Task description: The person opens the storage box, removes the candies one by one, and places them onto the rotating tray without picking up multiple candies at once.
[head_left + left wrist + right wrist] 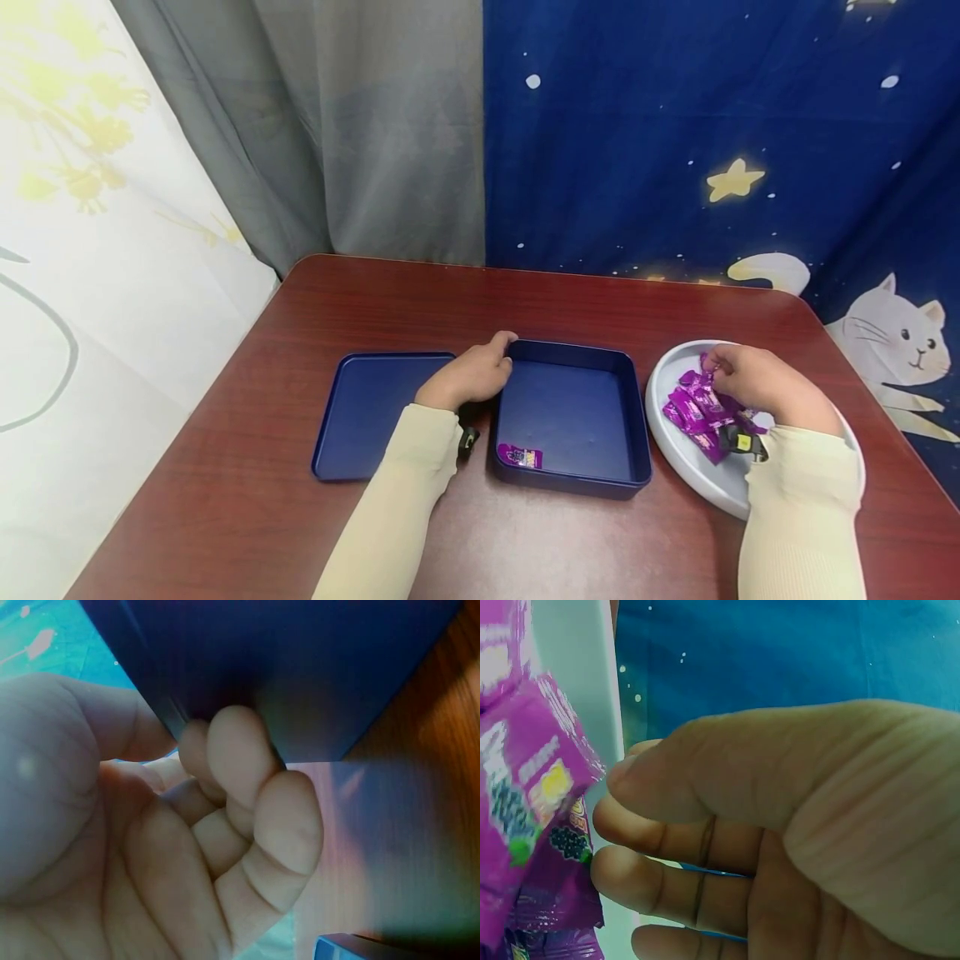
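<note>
My left hand (pixel 474 373) grips the left side of an open blue box (pixel 573 479) near its far corner. In the left wrist view, curled fingers (pixel 289 825) lie against the box's outer wall. One small purple candy packet (pixel 520 456) lies in the box's near left corner. Over a round white tray (pixel 663 367) on the right, my right hand (pixel 765 383) reaches into a pile of purple candy packets (pixel 693 408). The right wrist view shows its thumb and bent fingers at the edge of a packet with a grape picture (pixel 536 795); none is plainly pinched.
A flat blue lid (pixel 375 408) lies left of the box, partly behind the left forearm. All stand on a reddish-brown wooden table (pixel 570 550). Grey and star-patterned blue curtains (pixel 637 150) hang behind its far edge.
</note>
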`<state>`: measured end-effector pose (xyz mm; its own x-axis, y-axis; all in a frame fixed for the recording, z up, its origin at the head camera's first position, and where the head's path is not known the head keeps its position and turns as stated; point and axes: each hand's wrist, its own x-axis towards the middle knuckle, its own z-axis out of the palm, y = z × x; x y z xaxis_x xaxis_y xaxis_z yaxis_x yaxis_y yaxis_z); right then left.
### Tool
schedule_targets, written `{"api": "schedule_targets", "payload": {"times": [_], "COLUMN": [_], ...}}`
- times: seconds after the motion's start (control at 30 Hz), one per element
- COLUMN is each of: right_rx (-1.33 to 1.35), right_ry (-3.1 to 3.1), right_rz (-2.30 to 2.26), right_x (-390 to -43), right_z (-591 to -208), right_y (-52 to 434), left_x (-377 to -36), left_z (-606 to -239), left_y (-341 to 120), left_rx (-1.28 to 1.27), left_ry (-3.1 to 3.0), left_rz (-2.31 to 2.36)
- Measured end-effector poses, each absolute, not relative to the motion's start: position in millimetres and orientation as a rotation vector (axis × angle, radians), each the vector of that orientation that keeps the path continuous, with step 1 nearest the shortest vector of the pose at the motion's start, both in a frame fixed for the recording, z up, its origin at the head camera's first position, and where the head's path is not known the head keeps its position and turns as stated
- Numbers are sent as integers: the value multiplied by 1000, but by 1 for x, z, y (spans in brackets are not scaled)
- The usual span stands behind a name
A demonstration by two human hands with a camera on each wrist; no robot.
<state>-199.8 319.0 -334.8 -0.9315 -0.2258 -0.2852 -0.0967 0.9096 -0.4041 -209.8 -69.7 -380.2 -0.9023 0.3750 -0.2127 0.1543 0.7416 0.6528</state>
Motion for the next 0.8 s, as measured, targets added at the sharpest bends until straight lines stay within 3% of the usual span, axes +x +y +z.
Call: {"api": "schedule_targets", "payload": {"times": [0.8], "right_rx": [-174], "right_ry": [2810], "right_rz": [-466], "right_x": [-198], "right_z": [-327], "right_y": [317], "left_x": [-209], "left_z": [-380], "left_y": [-70], "left_rx": [408], "left_ry": [2615], "left_rz": [931]}}
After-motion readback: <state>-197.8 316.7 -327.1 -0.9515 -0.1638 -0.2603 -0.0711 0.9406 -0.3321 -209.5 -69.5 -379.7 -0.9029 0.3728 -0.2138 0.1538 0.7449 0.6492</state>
